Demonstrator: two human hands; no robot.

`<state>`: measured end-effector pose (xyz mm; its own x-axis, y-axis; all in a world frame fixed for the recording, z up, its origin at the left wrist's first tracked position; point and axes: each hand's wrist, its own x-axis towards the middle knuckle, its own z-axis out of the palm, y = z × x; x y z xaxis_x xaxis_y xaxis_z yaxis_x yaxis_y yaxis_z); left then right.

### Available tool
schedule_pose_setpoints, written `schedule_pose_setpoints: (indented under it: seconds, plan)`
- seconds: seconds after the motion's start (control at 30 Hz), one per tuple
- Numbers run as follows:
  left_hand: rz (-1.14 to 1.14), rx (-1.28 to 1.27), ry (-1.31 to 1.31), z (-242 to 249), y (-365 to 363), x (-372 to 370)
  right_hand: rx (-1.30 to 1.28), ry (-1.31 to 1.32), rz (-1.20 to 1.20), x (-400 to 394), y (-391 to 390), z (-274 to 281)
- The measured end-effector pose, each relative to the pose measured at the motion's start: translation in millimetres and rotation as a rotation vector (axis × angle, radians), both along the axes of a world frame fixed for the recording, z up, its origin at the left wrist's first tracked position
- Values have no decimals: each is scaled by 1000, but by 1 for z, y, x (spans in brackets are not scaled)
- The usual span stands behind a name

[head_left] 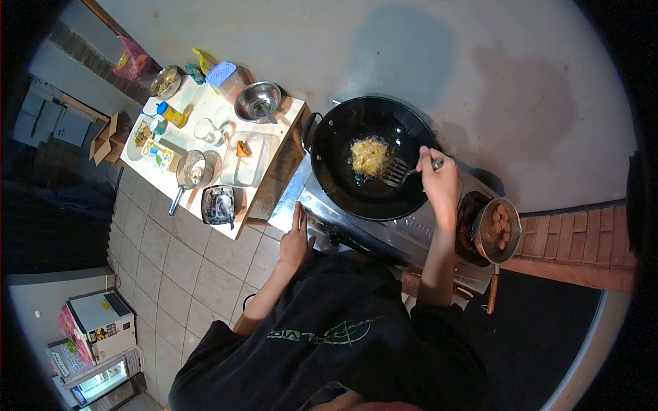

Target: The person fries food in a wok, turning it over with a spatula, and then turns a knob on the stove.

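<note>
My right hand [439,181] is closed round the handle of a slotted spatula [395,172]. The spatula's slotted head is in a large black wok [343,190], right at the edge of a golden frying piece of food [369,156] with bubbling oil around it. The wok sits on a steel gas stove [312,195]. My left hand [295,241] is at the stove's front left corner, fingers stretched out toward the metal edge, holding nothing. A dark control knob [334,238] is close to its right.
Right of the wok, a pan [485,240] with brown round pieces rests on the other burner, its wooden handle [493,291] pointing toward me. At left, a table [185,140] bears a steel bowl [258,101], a clear tray [236,175], a small saucepan [191,168] and a black dish [218,205].
</note>
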<state>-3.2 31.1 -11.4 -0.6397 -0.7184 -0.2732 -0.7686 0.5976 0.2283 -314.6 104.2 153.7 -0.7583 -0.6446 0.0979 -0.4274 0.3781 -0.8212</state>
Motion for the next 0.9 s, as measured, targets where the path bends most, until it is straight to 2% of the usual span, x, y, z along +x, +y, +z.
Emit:
schedule_pose_setpoints:
  seconds: [0.27, 0.57, 0.67, 0.77, 0.83, 0.9]
  plan:
    - [-1, -21, 46, -8, 2, 3, -24, 73, 0, -20, -2, 4]
    - [10, 19, -30, 2, 2, -2, -20, 78, 73, -30, -12, 13]
    - [33, 31, -37, 2, 2, -2, 43, 41, 86, -29, -14, 10]
    - [16, 15, -17, 2, 2, -1, -36, 55, 69, -28, -14, 12]
    - [19, 6, 5, 5, 2, -2, -7, -41, 54, -32, -11, 16]
    - [14, 4, 13, 2, 3, -1, 6, 4, 48, -31, -12, 16]
